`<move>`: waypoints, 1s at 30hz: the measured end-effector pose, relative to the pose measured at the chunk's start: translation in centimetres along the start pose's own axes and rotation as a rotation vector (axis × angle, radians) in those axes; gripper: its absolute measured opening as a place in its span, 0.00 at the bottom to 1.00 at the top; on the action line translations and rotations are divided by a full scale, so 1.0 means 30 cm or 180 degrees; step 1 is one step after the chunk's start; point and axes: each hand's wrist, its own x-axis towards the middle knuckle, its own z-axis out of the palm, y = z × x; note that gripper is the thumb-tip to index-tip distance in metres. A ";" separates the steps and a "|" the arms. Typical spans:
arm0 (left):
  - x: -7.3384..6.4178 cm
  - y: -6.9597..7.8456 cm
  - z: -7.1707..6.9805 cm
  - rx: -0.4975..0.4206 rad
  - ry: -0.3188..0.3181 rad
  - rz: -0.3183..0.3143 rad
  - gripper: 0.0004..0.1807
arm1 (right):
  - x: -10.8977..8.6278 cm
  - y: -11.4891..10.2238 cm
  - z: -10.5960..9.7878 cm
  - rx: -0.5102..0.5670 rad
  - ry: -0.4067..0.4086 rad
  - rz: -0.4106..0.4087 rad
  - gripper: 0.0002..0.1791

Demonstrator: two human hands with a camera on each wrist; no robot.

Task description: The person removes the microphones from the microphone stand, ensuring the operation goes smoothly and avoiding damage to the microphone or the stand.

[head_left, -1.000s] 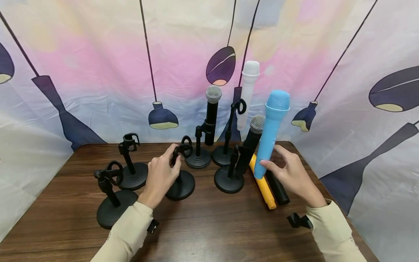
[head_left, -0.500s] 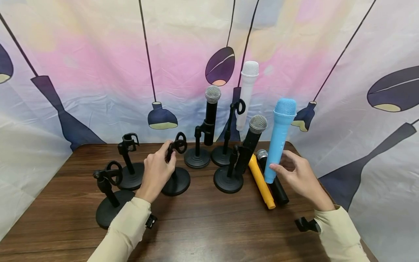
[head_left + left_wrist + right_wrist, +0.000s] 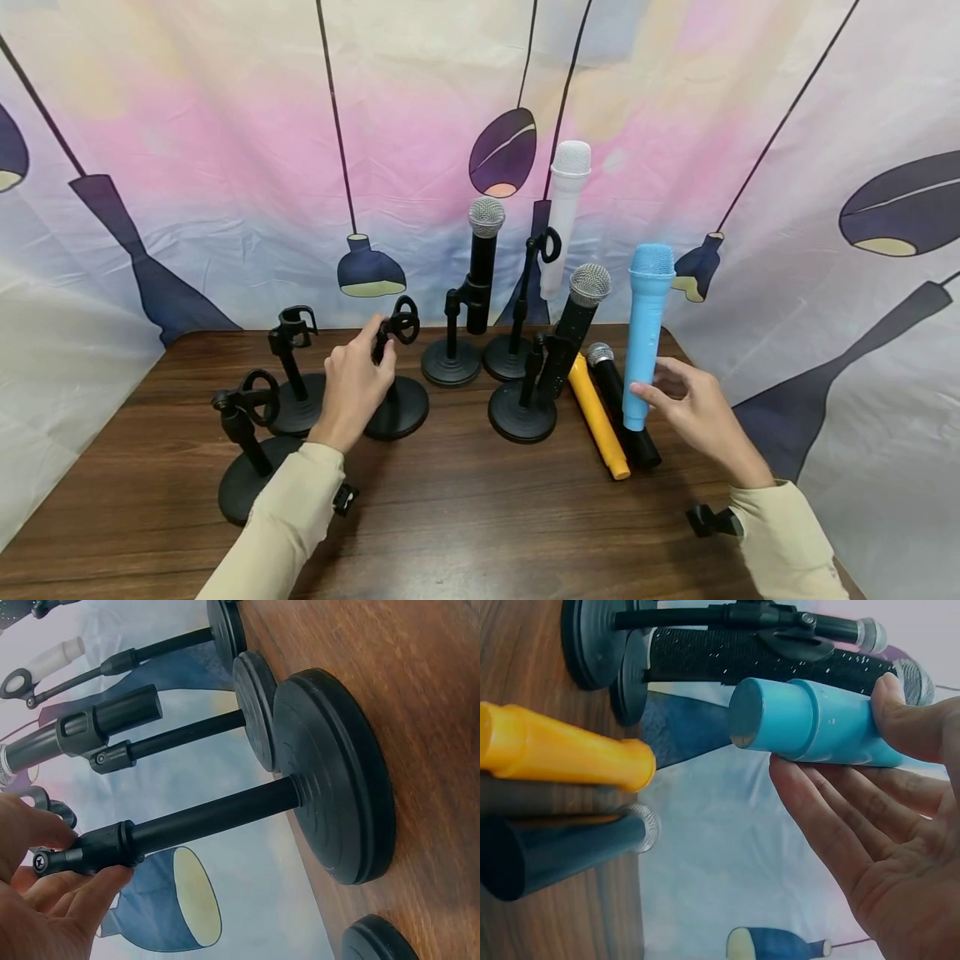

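My left hand pinches the upper joint of a black microphone stand between thumb and fingers. In the left wrist view, the stand's pole rises from a round base set on the table, and its ring clip holds nothing. At the right, my right hand holds a light-blue microphone near its lower end, head up. The right wrist view shows the microphone's flat end raised over the table, thumb on one side and fingers on the other. Below it lie a yellow microphone and a black microphone.
Two stands without microphones stand at the left. Behind, one stand carries a black microphone; a white microphone overlaps another stand's ring. A closer stand bears a tilted black microphone. A printed cloth hangs behind the table.
My left hand has shifted the stand left and slightly back. My right hand has moved the light-blue microphone right and lower, and it is now more upright.
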 end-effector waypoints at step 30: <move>0.030 -0.029 0.018 -0.0045 0.0187 -0.0025 0.19 | -0.031 0.242 -0.003 -0.0337 -0.0800 0.0816 0.39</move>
